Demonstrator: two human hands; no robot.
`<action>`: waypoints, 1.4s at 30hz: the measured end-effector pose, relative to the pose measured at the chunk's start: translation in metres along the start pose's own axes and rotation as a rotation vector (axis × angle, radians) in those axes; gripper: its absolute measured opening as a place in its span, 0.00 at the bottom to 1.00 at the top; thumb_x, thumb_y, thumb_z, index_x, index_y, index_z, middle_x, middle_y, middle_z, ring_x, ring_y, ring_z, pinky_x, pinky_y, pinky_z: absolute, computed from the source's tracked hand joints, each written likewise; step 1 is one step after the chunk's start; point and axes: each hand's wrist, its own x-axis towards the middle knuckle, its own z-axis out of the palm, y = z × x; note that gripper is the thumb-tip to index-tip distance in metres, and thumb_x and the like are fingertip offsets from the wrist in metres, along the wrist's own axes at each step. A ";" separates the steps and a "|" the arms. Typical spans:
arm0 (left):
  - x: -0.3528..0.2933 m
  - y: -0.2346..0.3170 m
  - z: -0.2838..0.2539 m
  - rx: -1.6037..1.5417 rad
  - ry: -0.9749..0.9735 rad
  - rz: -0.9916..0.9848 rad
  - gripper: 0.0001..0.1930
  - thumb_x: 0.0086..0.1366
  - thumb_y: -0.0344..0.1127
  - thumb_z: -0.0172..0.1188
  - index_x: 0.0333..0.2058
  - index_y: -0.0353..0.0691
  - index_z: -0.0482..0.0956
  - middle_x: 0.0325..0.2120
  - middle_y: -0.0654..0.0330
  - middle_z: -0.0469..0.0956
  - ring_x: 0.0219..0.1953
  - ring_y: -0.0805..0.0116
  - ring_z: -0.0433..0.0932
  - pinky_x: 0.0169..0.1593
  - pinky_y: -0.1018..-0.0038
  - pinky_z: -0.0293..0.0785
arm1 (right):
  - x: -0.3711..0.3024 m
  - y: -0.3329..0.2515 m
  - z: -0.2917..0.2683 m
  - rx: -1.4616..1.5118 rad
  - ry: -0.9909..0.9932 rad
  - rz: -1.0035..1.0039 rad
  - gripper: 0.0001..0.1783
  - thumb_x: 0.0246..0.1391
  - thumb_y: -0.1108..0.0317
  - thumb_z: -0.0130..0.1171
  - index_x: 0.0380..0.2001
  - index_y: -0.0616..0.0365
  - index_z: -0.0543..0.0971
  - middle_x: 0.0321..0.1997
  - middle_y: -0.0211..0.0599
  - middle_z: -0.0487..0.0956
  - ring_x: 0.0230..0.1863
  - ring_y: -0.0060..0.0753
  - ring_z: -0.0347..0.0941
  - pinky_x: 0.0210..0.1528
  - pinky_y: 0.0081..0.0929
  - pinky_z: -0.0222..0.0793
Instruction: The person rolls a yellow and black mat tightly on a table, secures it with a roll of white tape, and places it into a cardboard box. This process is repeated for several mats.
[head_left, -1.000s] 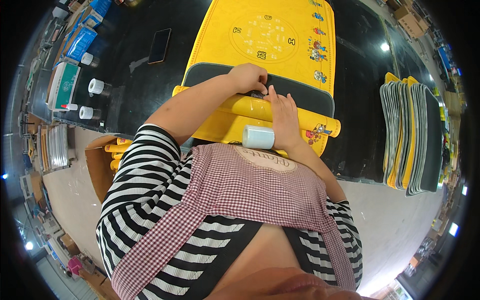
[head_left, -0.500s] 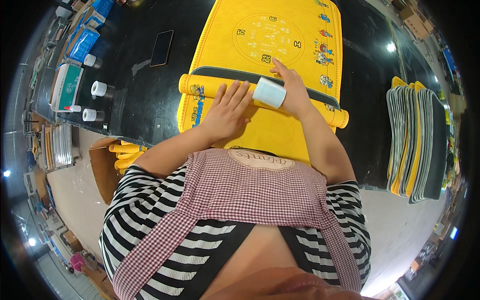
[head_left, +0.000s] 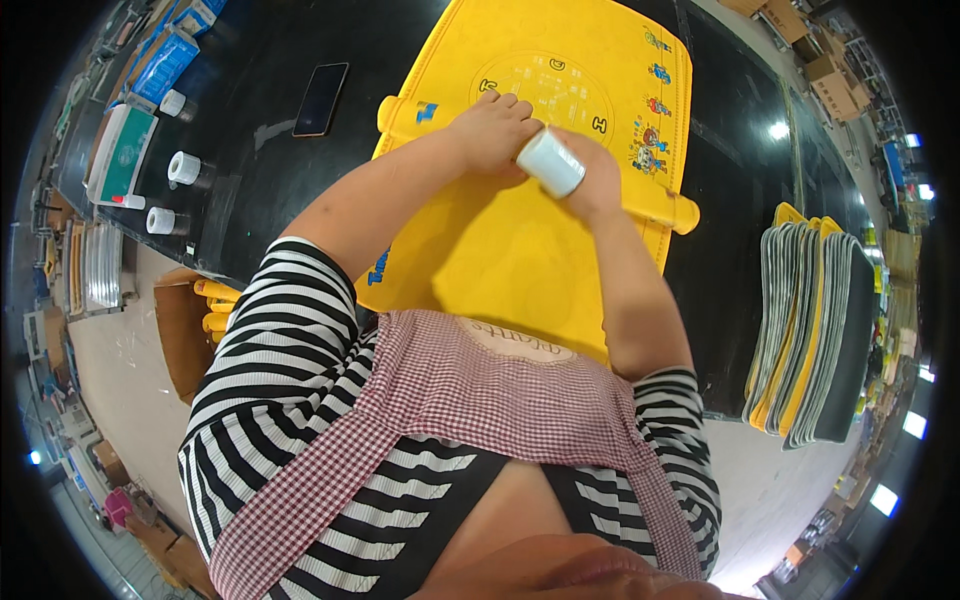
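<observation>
A yellow printed mat (head_left: 500,265) lies flat on the black table, its far part rolled into a tube (head_left: 660,205) that lies across it. My left hand (head_left: 492,132) has its fingers curled over the middle of this rolled mat. Beside it, my right hand (head_left: 594,172) holds a roll of whitish film (head_left: 552,165) against the tube. The roll hides some of the right fingers, and motion blurs that hand slightly. Another yellow mat (head_left: 620,50) with small cartoon figures and a printed circle stretches out beyond the tube.
A dark phone (head_left: 321,99) lies on the table at the left. Several film rolls (head_left: 183,168) stand near the left edge by a green-and-white box (head_left: 122,155). A stack of mats (head_left: 810,330) is at the right. Yellow rolls fill a cardboard box (head_left: 178,335) below the table's left edge.
The loose dark-lined edge is now rolled in, and the tube has moved farther away. My left hand has gone from lying flat to curled over it. The film roll has tilted more.
</observation>
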 end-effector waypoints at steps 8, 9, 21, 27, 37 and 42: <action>0.016 -0.022 0.037 0.036 0.541 0.084 0.35 0.55 0.42 0.74 0.61 0.44 0.72 0.55 0.51 0.76 0.57 0.50 0.74 0.64 0.56 0.65 | 0.109 0.115 0.034 0.678 0.042 0.467 0.17 0.56 0.58 0.68 0.42 0.58 0.85 0.40 0.46 0.87 0.39 0.49 0.84 0.43 0.34 0.78; 0.019 -0.024 0.035 0.020 0.515 0.096 0.35 0.55 0.42 0.73 0.61 0.44 0.72 0.54 0.51 0.76 0.57 0.50 0.75 0.64 0.57 0.66 | 0.109 0.116 0.032 0.777 0.022 0.493 0.16 0.55 0.59 0.69 0.43 0.57 0.85 0.40 0.45 0.87 0.40 0.48 0.84 0.43 0.33 0.78; -0.076 0.045 0.000 -0.329 -0.138 -0.111 0.29 0.61 0.51 0.70 0.56 0.41 0.79 0.51 0.54 0.78 0.55 0.49 0.76 0.58 0.55 0.72 | -0.137 -0.019 0.028 0.198 0.078 -0.328 0.37 0.61 0.51 0.62 0.67 0.62 0.73 0.73 0.50 0.71 0.76 0.52 0.64 0.79 0.52 0.55; -0.007 -0.015 0.001 -0.098 0.083 -0.255 0.27 0.68 0.52 0.64 0.61 0.46 0.80 0.65 0.51 0.71 0.67 0.49 0.67 0.66 0.51 0.65 | -0.059 0.009 0.036 0.042 0.201 -0.280 0.44 0.52 0.48 0.69 0.68 0.60 0.72 0.73 0.50 0.71 0.75 0.53 0.65 0.78 0.54 0.53; -0.006 0.019 0.043 0.012 0.565 -0.117 0.34 0.63 0.40 0.67 0.66 0.36 0.70 0.67 0.49 0.68 0.70 0.47 0.64 0.73 0.51 0.57 | 0.123 0.095 0.016 0.500 0.031 0.060 0.24 0.48 0.69 0.78 0.51 0.56 0.86 0.51 0.40 0.87 0.52 0.38 0.84 0.56 0.28 0.77; 0.061 -0.040 0.023 0.046 0.295 -0.199 0.34 0.61 0.45 0.69 0.63 0.36 0.72 0.65 0.48 0.71 0.68 0.46 0.68 0.69 0.49 0.62 | 0.105 0.089 0.022 0.549 0.067 -0.065 0.20 0.48 0.71 0.75 0.47 0.55 0.86 0.52 0.41 0.86 0.53 0.40 0.84 0.56 0.31 0.78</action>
